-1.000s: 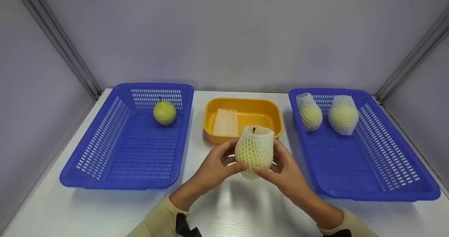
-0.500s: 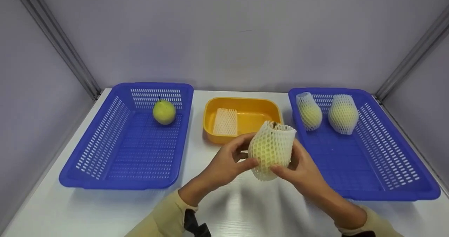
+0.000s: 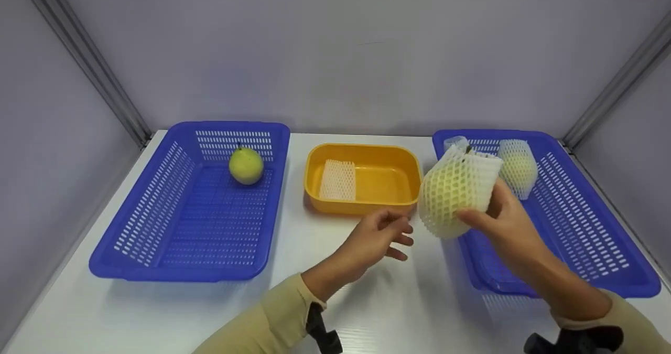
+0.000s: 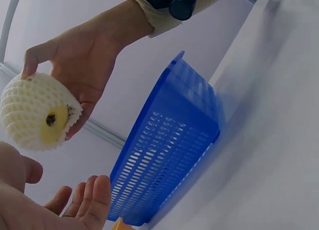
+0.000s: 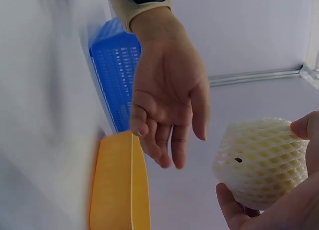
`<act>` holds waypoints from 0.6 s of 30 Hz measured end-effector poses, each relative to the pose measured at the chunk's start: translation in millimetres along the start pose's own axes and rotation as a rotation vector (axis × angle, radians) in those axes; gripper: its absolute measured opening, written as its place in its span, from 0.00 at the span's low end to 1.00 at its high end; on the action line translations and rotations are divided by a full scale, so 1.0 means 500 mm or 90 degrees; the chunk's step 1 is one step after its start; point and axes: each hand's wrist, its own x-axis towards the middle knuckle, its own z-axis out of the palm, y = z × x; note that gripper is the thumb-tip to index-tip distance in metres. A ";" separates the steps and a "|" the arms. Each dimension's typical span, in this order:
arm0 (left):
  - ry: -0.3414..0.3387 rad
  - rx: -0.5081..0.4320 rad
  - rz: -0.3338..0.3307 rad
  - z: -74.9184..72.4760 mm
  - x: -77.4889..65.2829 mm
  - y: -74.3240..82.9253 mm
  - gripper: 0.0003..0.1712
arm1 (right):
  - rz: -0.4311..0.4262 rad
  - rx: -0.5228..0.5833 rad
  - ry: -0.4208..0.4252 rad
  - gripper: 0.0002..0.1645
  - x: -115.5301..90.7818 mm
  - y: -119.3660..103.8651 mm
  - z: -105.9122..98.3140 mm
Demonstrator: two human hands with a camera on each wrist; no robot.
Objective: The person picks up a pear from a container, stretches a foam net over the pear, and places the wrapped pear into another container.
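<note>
A pear in a white foam net sleeve [image 3: 453,194] is held up in my right hand [image 3: 516,233], thumb in front and fingers behind. It hangs over the near left part of the right blue basket [image 3: 637,286]. The pear's dark blossom end shows through the sleeve's open bottom in the left wrist view [image 4: 50,119]. My left hand [image 3: 369,244] is apart from the fruit, fingers loosely bent and holding nothing, in front of the yellow tub [image 3: 361,207]. In the right basket lie two more sleeved pears; one sleeved pear [image 3: 518,168] shows, the other is mostly hidden.
A bare green pear [image 3: 246,166] sits at the back of the left blue basket [image 3: 181,276]. One flat foam sleeve [image 3: 338,180] lies in the yellow tub. White panels close the table off at the back and both sides.
Both hands held the sleeved pear at the middle. My left hand has let go, and my right hand has carried the pear rightward and tilted it.
</note>
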 end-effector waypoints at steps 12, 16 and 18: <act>-0.091 0.005 -0.142 0.110 0.032 -0.023 0.12 | -0.036 -0.136 0.061 0.39 0.079 -0.012 -0.126; -0.117 -0.002 -0.151 0.146 0.036 -0.042 0.11 | -0.017 -0.194 0.072 0.41 0.111 -0.004 -0.162; -0.119 -0.015 -0.150 0.159 0.036 -0.051 0.11 | 0.003 -0.230 0.071 0.43 0.126 0.001 -0.176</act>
